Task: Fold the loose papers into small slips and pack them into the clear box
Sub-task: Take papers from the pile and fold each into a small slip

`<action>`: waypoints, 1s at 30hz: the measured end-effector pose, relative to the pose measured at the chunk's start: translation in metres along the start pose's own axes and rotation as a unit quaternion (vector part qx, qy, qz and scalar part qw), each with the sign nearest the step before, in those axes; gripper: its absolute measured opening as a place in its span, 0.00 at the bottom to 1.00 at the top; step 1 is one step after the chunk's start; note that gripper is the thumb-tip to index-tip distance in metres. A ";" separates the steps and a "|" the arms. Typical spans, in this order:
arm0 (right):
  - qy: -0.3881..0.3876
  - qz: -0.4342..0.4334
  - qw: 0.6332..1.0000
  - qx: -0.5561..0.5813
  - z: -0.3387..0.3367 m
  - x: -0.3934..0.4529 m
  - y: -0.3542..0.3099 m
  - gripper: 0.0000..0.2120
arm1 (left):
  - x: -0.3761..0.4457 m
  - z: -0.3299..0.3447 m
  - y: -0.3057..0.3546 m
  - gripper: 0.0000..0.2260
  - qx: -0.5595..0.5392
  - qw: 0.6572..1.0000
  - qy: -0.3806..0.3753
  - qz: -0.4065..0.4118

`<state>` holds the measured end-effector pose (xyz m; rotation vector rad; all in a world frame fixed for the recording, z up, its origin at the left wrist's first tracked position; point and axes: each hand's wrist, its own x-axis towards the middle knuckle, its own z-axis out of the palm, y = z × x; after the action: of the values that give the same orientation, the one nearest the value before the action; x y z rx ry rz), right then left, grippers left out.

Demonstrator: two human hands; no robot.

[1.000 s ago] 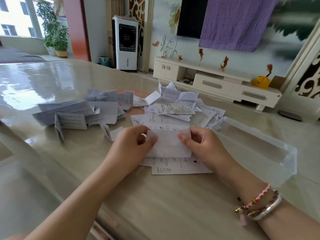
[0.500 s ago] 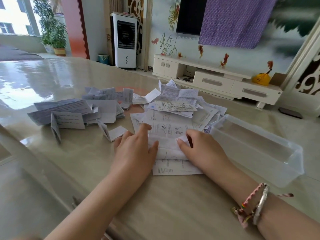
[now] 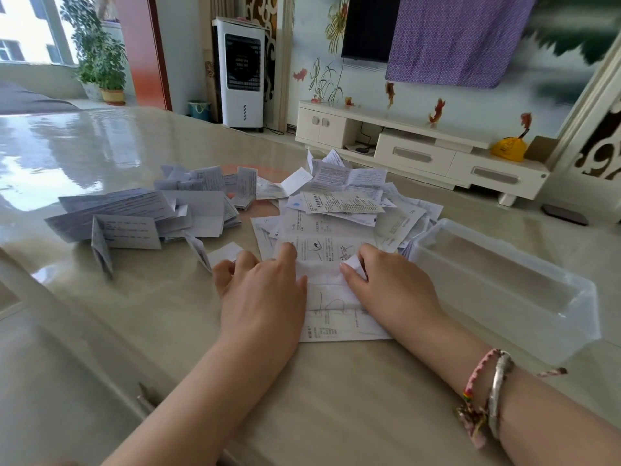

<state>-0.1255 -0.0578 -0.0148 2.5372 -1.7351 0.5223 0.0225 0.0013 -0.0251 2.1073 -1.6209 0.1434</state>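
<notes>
A white paper [image 3: 324, 280], partly folded, lies on the table between my hands, on top of other printed sheets. My left hand [image 3: 262, 290] lies flat, fingers straight, pressing down on the paper's left side. My right hand [image 3: 389, 287] is on its right side, and a raised corner of the paper sits pinched between thumb and forefinger. The clear box [image 3: 504, 297] stands just right of my right hand with nothing visible inside. A heap of loose papers [image 3: 349, 203] lies beyond my hands.
Several folded slips [image 3: 151, 220] are piled on the left of the glossy table [image 3: 336, 398]. The table's edge runs along the lower left. Beyond the table are a white TV cabinet [image 3: 420, 146] and a standing fan unit [image 3: 240, 72].
The paper held up in both hands a second ago has been brought down onto the sheets. My left hand has flattened on it, and both hands have slid a little forward.
</notes>
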 end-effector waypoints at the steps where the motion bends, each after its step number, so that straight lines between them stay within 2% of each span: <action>1: 0.001 -0.001 1.000 -0.003 0.000 0.000 0.000 0.15 | 0.000 0.000 0.000 0.10 0.007 1.000 0.003 0.004; 9: 0.009 -0.009 0.999 -0.040 0.001 0.000 -0.003 0.14 | -0.002 -0.005 0.001 0.10 0.021 0.999 0.017 0.044; 12: 0.040 -0.049 0.996 -0.058 -0.004 -0.005 -0.005 0.22 | -0.002 -0.005 0.002 0.10 0.033 0.997 0.009 0.067; 14: 0.050 -0.089 0.994 -0.045 -0.007 -0.013 -0.008 0.23 | -0.003 -0.005 0.000 0.11 0.038 0.996 -0.003 0.081; 22: 0.006 -0.206 0.978 0.027 -0.011 -0.019 0.007 0.09 | -0.007 -0.009 -0.014 0.17 0.014 0.989 -0.084 0.121; 24: -0.027 -0.233 0.971 0.054 -0.012 -0.017 0.013 0.11 | -0.008 -0.008 -0.015 0.18 0.016 0.988 -0.090 0.126; 27: -0.074 -0.245 0.963 0.079 -0.015 -0.013 0.019 0.22 | -0.006 -0.009 -0.016 0.19 0.019 0.986 -0.108 0.127; 30: -0.082 -0.251 0.961 0.080 -0.015 -0.013 0.022 0.25 | -0.006 -0.009 -0.018 0.21 0.030 0.983 -0.113 0.138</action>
<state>-0.1530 -0.0515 -0.0081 3.0553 -1.0381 0.4431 0.0394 0.0138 -0.0251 1.9908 -2.0652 0.0442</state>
